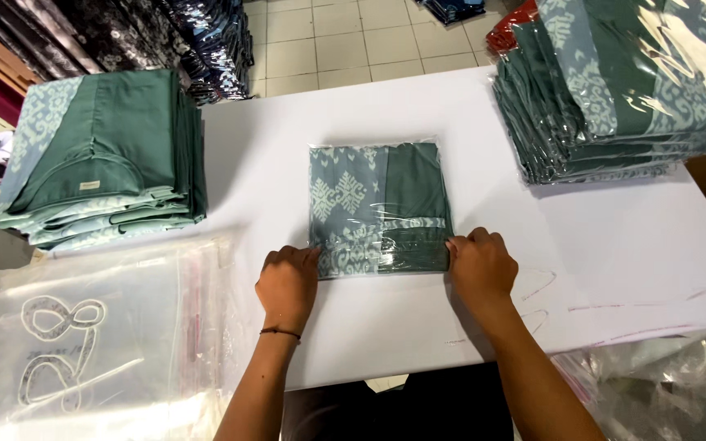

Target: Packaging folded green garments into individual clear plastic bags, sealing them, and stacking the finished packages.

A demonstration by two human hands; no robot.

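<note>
My left hand and right hand pinched the near corners of the bagged green garment, which lay flat on the white table between them. Left of my grip sat empty plastic bags; beyond, folded stacks.

Both forearms are bare, with no sleeves in view. The left hand has a thin dark cord bracelet at its wrist; the right hand wears nothing.
</note>
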